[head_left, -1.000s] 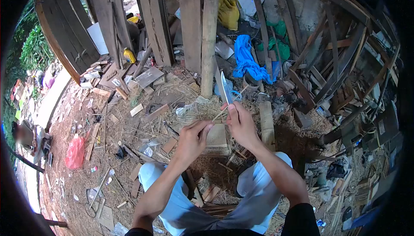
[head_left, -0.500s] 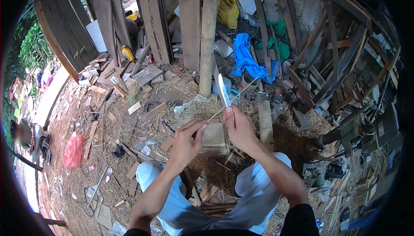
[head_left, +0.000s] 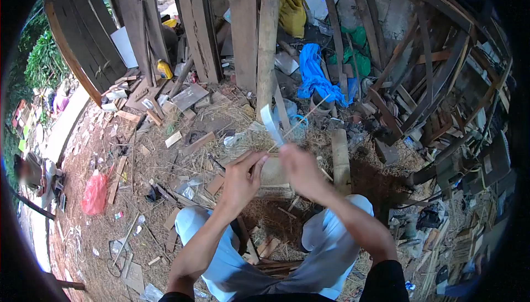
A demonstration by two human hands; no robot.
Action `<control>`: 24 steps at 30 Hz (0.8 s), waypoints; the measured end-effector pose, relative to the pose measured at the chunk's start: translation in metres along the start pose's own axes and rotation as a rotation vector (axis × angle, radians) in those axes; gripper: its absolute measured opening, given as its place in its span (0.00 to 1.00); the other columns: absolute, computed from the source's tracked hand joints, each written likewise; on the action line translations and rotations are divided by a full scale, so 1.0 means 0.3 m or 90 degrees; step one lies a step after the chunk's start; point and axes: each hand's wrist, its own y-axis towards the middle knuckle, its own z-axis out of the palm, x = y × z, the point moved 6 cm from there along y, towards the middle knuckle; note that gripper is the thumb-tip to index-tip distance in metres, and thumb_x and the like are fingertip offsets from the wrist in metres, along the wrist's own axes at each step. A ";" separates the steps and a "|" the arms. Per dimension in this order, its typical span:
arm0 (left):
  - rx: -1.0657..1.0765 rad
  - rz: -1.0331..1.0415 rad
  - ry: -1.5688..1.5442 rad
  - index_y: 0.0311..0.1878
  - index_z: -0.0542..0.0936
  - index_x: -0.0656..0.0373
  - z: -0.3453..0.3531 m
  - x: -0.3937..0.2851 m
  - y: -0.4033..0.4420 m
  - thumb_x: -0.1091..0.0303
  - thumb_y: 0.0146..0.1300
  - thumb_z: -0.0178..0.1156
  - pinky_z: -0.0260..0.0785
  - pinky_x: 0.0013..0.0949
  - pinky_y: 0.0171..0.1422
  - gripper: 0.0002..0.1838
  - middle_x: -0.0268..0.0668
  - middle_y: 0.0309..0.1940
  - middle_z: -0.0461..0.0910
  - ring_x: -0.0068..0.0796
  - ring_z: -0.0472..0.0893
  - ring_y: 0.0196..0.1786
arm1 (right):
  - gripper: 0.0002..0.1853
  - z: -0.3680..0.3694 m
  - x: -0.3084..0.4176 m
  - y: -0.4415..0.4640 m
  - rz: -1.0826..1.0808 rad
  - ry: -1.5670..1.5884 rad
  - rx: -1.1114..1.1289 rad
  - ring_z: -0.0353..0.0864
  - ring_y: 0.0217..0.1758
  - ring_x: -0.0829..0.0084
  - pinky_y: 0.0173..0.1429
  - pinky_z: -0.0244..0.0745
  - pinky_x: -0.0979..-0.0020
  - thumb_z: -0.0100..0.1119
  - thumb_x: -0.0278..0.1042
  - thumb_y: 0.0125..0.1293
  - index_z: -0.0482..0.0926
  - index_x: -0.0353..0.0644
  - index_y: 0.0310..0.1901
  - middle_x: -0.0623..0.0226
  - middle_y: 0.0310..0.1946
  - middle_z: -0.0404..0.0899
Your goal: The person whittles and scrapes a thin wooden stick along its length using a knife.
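My left hand (head_left: 241, 179) is closed on the near end of a thin pale stick (head_left: 308, 113), which slants up and to the right, away from me. My right hand (head_left: 302, 168), smeared by motion, is wrapped round the handle of a knife. The blurred knife blade (head_left: 270, 123) points forward and a little left, close to the stick. A pale wooden block (head_left: 275, 174) lies on the ground below and between both hands. The knife's handle is hidden in my right fingers.
A wooden post (head_left: 267, 53) stands ahead, with planks (head_left: 243, 37) beside it. Beyond the hands lies a blue plastic sheet (head_left: 313, 75). Timber is piled at the right. A red bag (head_left: 95, 192) and scattered wood scraps lie at the left. A person (head_left: 32, 172) is at the far left.
My right hand has moved slightly down, and the knife blade has swung left from its upright slant. My left hand stays nearly in place with the stick.
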 end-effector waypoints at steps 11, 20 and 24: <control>-0.079 0.052 -0.027 0.38 0.81 0.64 -0.035 0.042 0.004 0.76 0.59 0.59 0.65 0.29 0.28 0.05 0.42 0.25 0.78 0.30 0.74 0.22 | 0.16 -0.162 -0.073 0.076 0.058 0.115 -0.158 0.68 0.20 0.75 0.27 0.63 0.69 0.35 0.39 0.73 0.70 0.39 0.32 0.66 0.17 0.67; -0.080 0.141 0.039 0.41 0.80 0.65 -0.041 0.008 -0.008 0.80 0.56 0.59 0.67 0.34 0.29 0.09 0.43 0.24 0.74 0.38 0.74 0.24 | 0.13 -0.191 -0.050 0.056 0.050 0.089 -0.141 0.69 0.24 0.77 0.30 0.65 0.71 0.38 0.35 0.72 0.68 0.37 0.34 0.68 0.20 0.70; -0.051 0.113 0.021 0.41 0.80 0.64 -0.020 0.026 -0.005 0.80 0.56 0.58 0.66 0.34 0.30 0.09 0.43 0.24 0.73 0.38 0.74 0.24 | 0.10 -0.111 -0.023 0.039 0.048 -0.106 -0.080 0.74 0.24 0.61 0.32 0.68 0.62 0.42 0.32 0.68 0.71 0.35 0.38 0.56 0.20 0.72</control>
